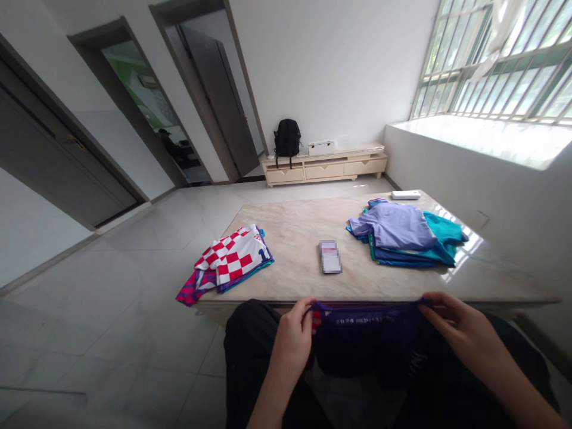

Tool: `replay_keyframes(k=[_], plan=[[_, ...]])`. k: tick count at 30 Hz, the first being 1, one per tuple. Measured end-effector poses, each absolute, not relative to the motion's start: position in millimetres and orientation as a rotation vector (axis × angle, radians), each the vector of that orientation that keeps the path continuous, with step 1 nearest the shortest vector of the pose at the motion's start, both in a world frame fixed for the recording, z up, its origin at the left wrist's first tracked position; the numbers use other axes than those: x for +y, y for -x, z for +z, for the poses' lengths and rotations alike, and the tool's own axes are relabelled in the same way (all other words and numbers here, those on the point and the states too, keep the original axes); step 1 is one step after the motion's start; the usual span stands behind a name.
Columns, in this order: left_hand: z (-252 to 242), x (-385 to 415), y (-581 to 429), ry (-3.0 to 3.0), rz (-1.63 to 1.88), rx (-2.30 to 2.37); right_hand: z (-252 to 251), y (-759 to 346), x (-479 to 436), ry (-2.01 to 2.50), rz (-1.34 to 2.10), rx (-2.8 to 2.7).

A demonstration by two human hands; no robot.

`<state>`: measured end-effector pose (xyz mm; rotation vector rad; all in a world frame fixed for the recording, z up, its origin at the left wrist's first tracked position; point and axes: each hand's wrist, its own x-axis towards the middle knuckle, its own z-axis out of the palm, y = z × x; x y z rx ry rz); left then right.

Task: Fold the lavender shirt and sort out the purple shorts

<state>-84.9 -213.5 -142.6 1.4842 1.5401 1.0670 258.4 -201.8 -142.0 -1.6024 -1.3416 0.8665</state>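
A dark purple garment (366, 339) with white lettering hangs between my two hands, over my lap. My left hand (297, 328) pinches its upper left corner, where a bit of red shows beside the fingers. At the upper right corner, my right hand (451, 316) grips the cloth between thumb and fingers. The lower part of the garment is dark and blends with my black trousers. Beyond it on the table lies a stack of clothes topped by a red-and-white checkered jersey (235, 259), at the left. Another stack, at the right, has a lavender shirt (400, 226) on top.
The marble-topped table (304, 226) stands before my knees. A phone-like object (330, 257), its screen pixelated, lies near its middle. A white box-shaped item (406, 195) is at the far right edge. A black backpack (287, 140) sits on a low cabinet (326, 170) by the wall.
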Motion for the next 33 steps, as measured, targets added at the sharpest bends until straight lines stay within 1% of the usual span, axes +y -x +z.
replay_keyframes(k=[4,8,11,14,18,22,24,26,29,33], plan=[[-145,-205,73,-1.516,1.447,1.682,-143,-226,-201,1.572,0.671,-1.103],[-140,-217,74,-1.633,1.677,1.767,-131,-193,-217,1.390,0.457,-0.976],[-134,-232,73,-1.608,1.863,1.699,-122,-182,-232,1.258,0.343,-0.937],[-128,-240,64,-1.409,1.983,1.509,-116,-183,-242,1.189,0.386,-0.988],[-121,-234,49,-1.165,1.900,1.197,-106,-188,-247,1.128,0.738,-1.150],[-111,-221,31,-0.962,1.669,0.895,-90,-180,-242,0.965,1.137,-1.177],[-107,-216,21,-0.894,1.548,0.789,-84,-172,-237,0.892,1.260,-1.265],[-103,-214,11,-0.856,1.458,0.708,-81,-164,-233,0.879,1.270,-1.360],[-102,-216,-1,-0.813,1.409,0.628,-80,-154,-231,0.921,1.136,-1.426],[-105,-223,-7,-0.732,1.401,0.646,-82,-149,-229,0.820,0.976,-1.481]])
